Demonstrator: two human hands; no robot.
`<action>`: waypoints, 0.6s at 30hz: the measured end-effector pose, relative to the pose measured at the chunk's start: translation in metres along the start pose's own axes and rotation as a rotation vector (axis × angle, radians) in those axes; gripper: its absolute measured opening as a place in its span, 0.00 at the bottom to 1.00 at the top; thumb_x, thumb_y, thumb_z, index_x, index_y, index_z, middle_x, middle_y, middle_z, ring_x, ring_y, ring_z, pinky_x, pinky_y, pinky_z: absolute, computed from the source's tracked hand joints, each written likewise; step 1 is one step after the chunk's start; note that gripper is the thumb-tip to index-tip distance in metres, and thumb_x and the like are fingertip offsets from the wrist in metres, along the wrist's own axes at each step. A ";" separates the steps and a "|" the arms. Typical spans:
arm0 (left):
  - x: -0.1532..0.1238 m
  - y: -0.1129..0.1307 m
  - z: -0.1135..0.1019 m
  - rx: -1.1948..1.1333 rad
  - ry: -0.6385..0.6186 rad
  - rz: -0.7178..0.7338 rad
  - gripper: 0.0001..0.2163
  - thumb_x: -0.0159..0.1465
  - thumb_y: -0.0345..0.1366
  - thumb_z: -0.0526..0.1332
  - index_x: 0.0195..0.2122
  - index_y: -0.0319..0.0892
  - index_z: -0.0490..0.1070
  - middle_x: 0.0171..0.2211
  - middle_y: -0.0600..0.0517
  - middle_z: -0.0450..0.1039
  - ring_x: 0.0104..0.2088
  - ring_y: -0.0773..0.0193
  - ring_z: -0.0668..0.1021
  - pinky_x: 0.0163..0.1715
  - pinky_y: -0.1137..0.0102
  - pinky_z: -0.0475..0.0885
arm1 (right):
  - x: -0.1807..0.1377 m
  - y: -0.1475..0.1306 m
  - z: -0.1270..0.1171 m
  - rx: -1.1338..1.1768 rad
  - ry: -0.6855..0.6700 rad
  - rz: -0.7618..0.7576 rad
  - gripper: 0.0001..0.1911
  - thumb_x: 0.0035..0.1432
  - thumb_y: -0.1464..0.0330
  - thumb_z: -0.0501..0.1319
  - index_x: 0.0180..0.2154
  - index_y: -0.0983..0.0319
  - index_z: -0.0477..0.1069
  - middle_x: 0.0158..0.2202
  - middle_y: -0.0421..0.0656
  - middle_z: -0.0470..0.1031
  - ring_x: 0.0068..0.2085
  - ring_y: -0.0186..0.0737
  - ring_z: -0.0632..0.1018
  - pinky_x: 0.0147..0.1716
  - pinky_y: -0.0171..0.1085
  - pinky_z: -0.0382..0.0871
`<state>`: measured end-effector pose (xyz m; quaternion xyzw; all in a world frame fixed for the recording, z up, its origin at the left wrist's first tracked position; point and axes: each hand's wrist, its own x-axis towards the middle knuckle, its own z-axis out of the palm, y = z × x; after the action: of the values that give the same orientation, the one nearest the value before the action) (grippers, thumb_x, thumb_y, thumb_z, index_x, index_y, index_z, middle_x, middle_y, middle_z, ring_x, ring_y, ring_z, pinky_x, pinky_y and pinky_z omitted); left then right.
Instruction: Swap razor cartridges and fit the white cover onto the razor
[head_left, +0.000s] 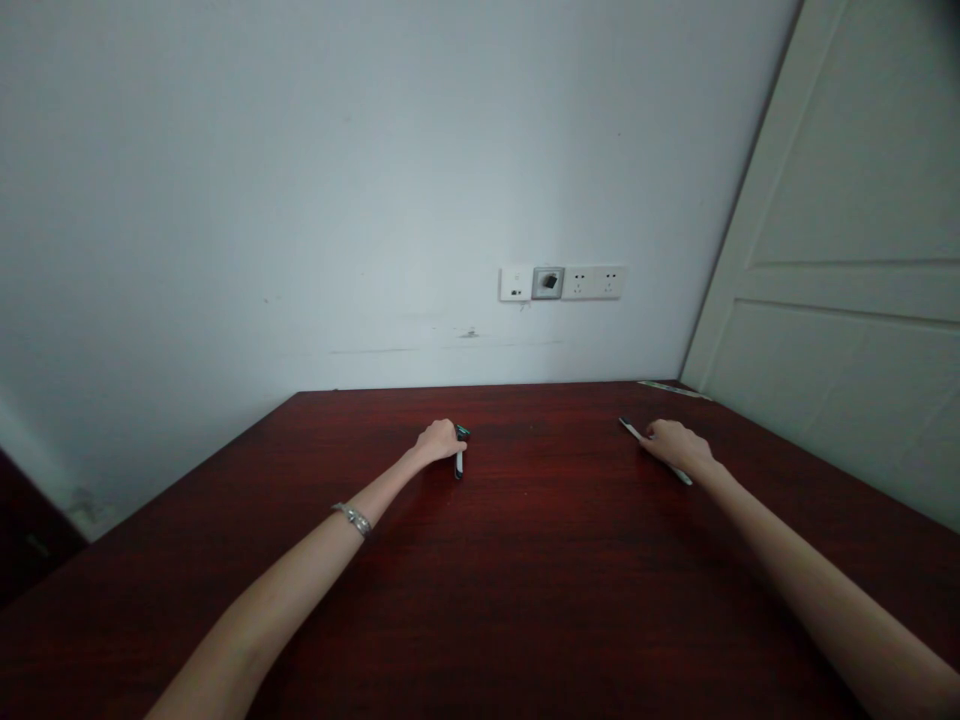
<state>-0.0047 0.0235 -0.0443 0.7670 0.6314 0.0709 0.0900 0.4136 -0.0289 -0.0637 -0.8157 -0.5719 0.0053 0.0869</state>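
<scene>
Near the middle of the far half of the table (pixel 510 560), my left hand (pixel 436 441) is closed on a razor (pixel 460 462). Its dark green head sticks out beyond the fingers, and the pale handle with a dark end points toward me. Further right, my right hand (pixel 677 442) has its fingers closed around a slim white stick (pixel 631 428) with a dark tip, too small to name further. The stick lies slantwise, low over the table or on it, its far end to the left. My palms hide the middle of both things.
A white wall with sockets (pixel 592 282) and a grey-framed outlet (pixel 548 283) rises behind the table. A flat, narrow strip (pixel 673 390) lies at the far right corner. To the right stands a pale panelled door (pixel 847 250). A metal bracelet (pixel 352 519) circles my left wrist.
</scene>
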 end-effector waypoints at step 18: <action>-0.006 0.002 0.000 -0.021 0.001 -0.030 0.12 0.54 0.44 0.60 0.29 0.40 0.74 0.32 0.47 0.76 0.33 0.61 0.77 0.28 0.75 0.66 | -0.001 -0.004 0.001 -0.045 -0.028 0.001 0.14 0.54 0.64 0.54 0.39 0.63 0.72 0.41 0.53 0.73 0.41 0.52 0.75 0.34 0.42 0.67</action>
<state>-0.0039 0.0168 -0.0439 0.7564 0.6421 0.0766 0.0985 0.4095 -0.0285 -0.0643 -0.8176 -0.5725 0.0042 0.0605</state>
